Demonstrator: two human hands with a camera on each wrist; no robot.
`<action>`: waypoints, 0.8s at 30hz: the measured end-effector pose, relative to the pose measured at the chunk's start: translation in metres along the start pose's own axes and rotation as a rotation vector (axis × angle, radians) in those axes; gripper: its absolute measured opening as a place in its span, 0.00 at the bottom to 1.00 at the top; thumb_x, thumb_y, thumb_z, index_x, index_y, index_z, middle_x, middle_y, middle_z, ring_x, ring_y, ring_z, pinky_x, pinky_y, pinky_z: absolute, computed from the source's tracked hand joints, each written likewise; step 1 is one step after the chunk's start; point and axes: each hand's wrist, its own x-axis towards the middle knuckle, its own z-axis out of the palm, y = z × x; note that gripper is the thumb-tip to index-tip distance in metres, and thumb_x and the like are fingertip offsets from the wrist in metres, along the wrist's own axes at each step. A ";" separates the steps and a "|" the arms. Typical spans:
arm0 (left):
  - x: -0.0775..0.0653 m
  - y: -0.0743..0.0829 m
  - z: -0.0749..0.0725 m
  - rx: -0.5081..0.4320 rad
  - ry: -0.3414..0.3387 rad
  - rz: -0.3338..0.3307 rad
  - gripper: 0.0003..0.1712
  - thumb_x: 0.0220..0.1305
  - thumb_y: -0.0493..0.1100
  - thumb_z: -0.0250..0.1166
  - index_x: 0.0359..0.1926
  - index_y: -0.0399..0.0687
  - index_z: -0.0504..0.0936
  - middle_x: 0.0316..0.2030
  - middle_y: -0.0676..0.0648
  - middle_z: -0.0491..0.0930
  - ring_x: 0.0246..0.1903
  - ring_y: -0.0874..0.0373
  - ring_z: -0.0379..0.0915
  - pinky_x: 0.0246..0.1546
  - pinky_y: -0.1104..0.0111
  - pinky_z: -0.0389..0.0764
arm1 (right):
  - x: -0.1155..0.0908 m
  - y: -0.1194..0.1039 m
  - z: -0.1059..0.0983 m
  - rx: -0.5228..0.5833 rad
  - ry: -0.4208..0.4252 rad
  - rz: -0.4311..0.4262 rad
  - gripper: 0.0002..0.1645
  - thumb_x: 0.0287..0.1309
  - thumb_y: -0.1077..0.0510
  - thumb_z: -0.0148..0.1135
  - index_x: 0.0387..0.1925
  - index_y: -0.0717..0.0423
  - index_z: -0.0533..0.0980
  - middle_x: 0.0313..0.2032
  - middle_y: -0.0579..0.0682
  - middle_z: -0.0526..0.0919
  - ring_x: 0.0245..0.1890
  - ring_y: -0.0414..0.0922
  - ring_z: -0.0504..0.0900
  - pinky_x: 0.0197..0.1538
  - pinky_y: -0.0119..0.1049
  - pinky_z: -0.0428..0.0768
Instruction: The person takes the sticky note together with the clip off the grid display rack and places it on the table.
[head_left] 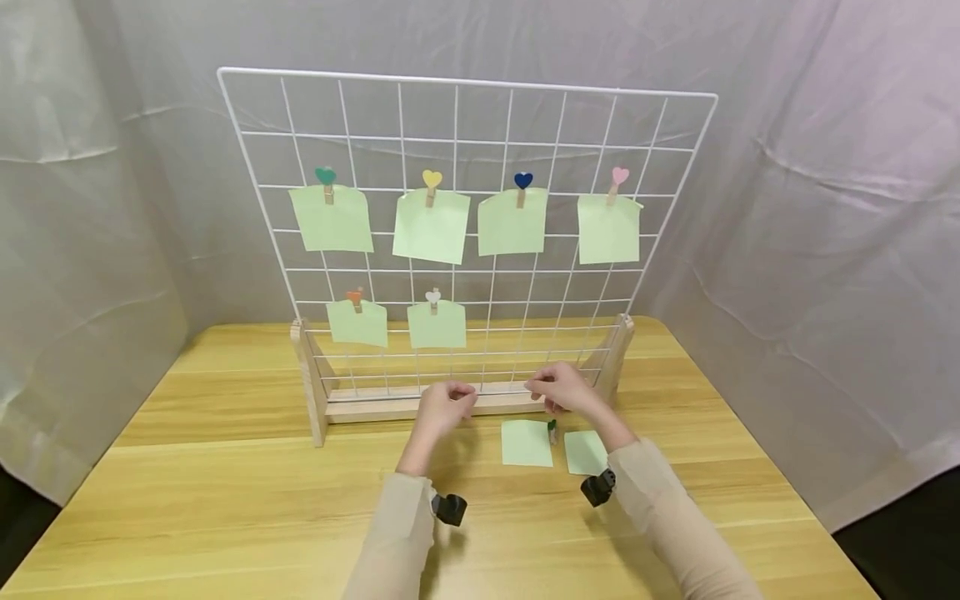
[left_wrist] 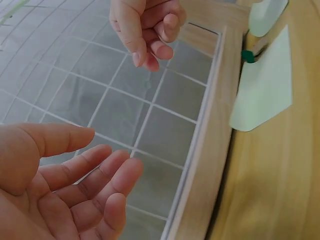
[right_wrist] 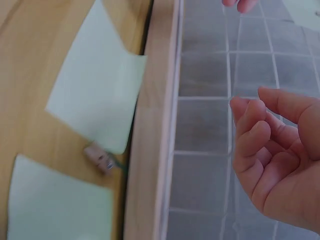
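Observation:
My left hand [head_left: 447,406] hovers in front of the white wire grid's lower part, its fingers relaxed and holding nothing. To its right my right hand [head_left: 561,389] hangs before the grid [head_left: 480,379], loosely curled with no object between thumb and fingers. Below them on the table lie a green sticky note [head_left: 527,443] and another note [head_left: 585,452], partly covered by the right forearm in the head view. Between these notes rests a small wooden clothespin [right_wrist: 101,158] with a dark green decoration.
Higher on the grid, several green notes [head_left: 431,227] hang from heart-topped clothespins. Two more, one under an orange heart clip [head_left: 356,300] and one under a white heart clip [head_left: 433,300], hang lower left. A wooden stand [head_left: 307,379] holds the grid on the table [head_left: 225,500].

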 end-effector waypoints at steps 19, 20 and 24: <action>0.000 0.017 -0.027 0.065 0.115 0.073 0.12 0.58 0.38 0.58 0.39 0.34 0.79 0.27 0.46 0.78 0.25 0.56 0.75 0.24 0.69 0.74 | 0.005 -0.060 0.011 -0.032 0.006 -0.192 0.11 0.58 0.61 0.55 0.33 0.67 0.78 0.20 0.49 0.77 0.12 0.44 0.72 0.15 0.35 0.73; 0.000 0.018 -0.028 0.063 0.119 0.069 0.12 0.58 0.39 0.58 0.39 0.34 0.79 0.27 0.46 0.78 0.25 0.56 0.75 0.24 0.69 0.74 | 0.005 -0.061 0.011 -0.035 0.011 -0.202 0.11 0.58 0.61 0.55 0.34 0.67 0.78 0.20 0.49 0.77 0.12 0.44 0.72 0.15 0.35 0.73; 0.001 0.020 -0.033 0.058 0.137 0.077 0.12 0.58 0.39 0.58 0.39 0.35 0.80 0.28 0.46 0.78 0.26 0.56 0.74 0.23 0.69 0.74 | 0.010 -0.063 0.013 -0.039 0.016 -0.250 0.12 0.58 0.58 0.56 0.31 0.64 0.79 0.19 0.48 0.77 0.11 0.44 0.72 0.15 0.36 0.73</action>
